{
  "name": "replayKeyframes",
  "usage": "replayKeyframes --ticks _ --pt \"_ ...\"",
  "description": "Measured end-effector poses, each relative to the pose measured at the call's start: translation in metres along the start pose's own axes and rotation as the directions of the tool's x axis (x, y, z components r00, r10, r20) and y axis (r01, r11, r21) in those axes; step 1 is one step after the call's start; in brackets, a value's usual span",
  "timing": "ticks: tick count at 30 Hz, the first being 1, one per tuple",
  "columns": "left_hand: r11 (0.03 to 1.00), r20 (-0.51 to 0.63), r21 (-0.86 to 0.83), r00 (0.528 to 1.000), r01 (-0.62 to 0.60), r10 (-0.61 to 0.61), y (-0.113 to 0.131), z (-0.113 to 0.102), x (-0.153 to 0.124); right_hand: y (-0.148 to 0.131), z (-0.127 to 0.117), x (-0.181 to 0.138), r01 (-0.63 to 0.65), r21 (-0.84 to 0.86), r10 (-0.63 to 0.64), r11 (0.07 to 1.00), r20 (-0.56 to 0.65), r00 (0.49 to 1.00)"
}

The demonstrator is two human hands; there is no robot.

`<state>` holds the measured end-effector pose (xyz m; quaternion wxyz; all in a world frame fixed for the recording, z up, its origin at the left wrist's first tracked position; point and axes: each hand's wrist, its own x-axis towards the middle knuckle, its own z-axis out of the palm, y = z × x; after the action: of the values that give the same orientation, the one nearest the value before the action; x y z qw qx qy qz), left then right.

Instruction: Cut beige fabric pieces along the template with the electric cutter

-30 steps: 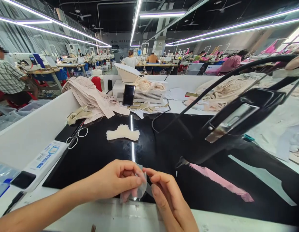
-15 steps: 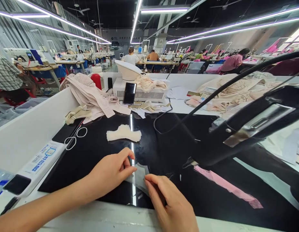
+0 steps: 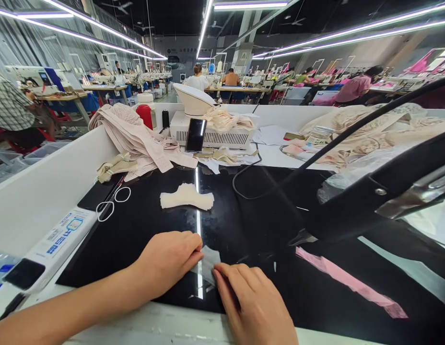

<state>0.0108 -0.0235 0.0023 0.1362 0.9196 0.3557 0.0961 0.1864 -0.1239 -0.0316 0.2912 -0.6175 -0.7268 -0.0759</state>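
The white worktop (image 3: 193,328) spreads beneath everything, and the glossy black panel (image 3: 244,235) laid on it takes up its middle. A black device (image 3: 345,215) with a metal strip reaches over the panel's right side. Just beyond the panel's far left edge lies a heap of pale pink fabric (image 3: 132,136); beyond its far edge stands a vented white unit (image 3: 228,138). A white box (image 3: 62,237) lies along the panel's left edge.

Over the panel's near edge, the left hand (image 3: 174,256) and right hand (image 3: 256,297) face each other, each with thumb and fingers drawn narrow, pinching opposite sides of one small sheet. On the panel's right part lies a pink strip (image 3: 352,282), creased lengthwise. A cream cut piece (image 3: 186,197) rests towards the panel's far left. The translucent sheet (image 3: 210,261) sits between the hands, over the panel's near part. A tiny white sliver (image 3: 275,267) lies on the panel right of centre.
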Motion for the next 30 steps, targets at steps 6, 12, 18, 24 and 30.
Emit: replayKeyframes --ticks 6,12,18,24,30 --pt "0.999 -0.006 0.039 1.0 -0.006 0.006 0.0 0.0 0.0 0.001 0.003 0.0 0.036 -0.003 -0.036 0.999 0.004 0.999" --pt "0.995 -0.004 0.101 1.0 -0.016 0.017 -0.001 0.003 -0.001 0.001 0.003 0.001 0.039 -0.038 -0.039 0.998 0.007 0.999" --pt "0.936 -0.165 0.323 0.965 -0.14 0.202 -0.003 0.008 -0.003 -0.001 0.004 0.001 0.029 -0.035 -0.029 0.999 -0.002 1.0" --pt "0.918 -0.169 0.117 0.904 -0.378 0.393 0.005 0.013 -0.011 -0.002 0.005 0.0 0.016 -0.021 -0.016 1.0 -0.004 1.0" --pt "0.905 -0.19 0.027 0.887 -0.424 0.421 0.008 0.021 -0.011 -0.001 0.005 -0.001 0.028 -0.03 -0.028 0.999 -0.015 0.999"
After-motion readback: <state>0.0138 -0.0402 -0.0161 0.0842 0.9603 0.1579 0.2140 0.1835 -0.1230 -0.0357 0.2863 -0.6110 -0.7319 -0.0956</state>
